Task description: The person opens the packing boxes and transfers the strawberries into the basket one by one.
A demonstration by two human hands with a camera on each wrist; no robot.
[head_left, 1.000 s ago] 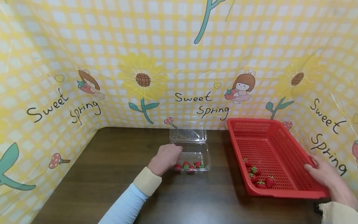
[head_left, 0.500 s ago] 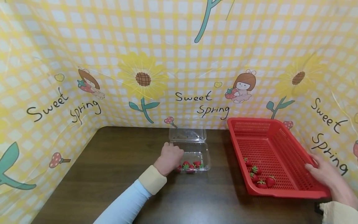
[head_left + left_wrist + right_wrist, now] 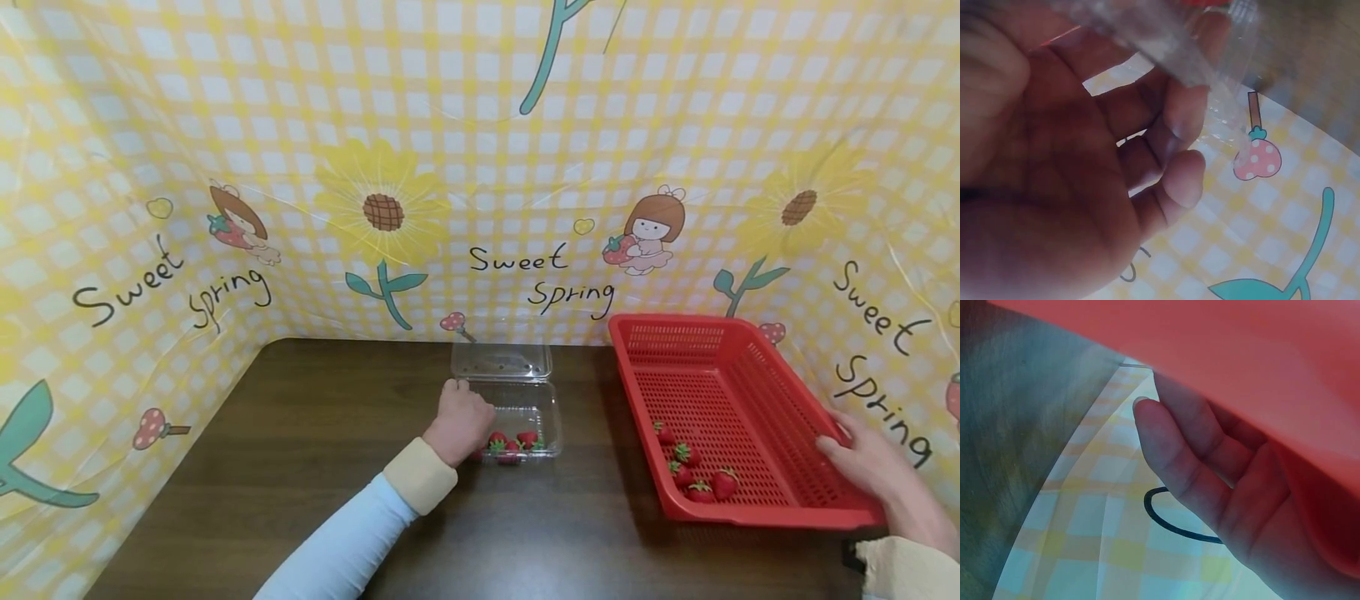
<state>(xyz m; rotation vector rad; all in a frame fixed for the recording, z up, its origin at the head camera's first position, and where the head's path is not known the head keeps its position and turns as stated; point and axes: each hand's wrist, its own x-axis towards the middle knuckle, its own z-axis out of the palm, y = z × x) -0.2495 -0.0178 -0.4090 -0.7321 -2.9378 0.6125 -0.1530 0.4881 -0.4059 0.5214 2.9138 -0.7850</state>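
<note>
My left hand (image 3: 461,421) grips the left wall of a clear plastic clamshell box (image 3: 553,417), whose lid (image 3: 502,361) stands raised at the back. In the left wrist view, the fingers (image 3: 1185,112) curl round the clear plastic edge (image 3: 1172,44). Several strawberries (image 3: 527,439) lie along the front of the box, partly hidden by the hand. On the right, my right hand (image 3: 870,462) holds the right rim of a red plastic basket (image 3: 765,518), thumb inside. Its fingers (image 3: 1166,444) bend under the rim in the right wrist view. Several strawberries (image 3: 724,483) sit in the basket's front left corner.
A dark wooden table (image 3: 300,467) carries both containers. Yellow checked cloth (image 3: 510,167) hangs behind it and along both sides. The basket's far end is close to the back cloth, as is the raised lid.
My left hand has moved slightly right along the box's side, covering more of the leftmost strawberry. The box has shifted a little to the left. My right hand and the basket stay almost still.
</note>
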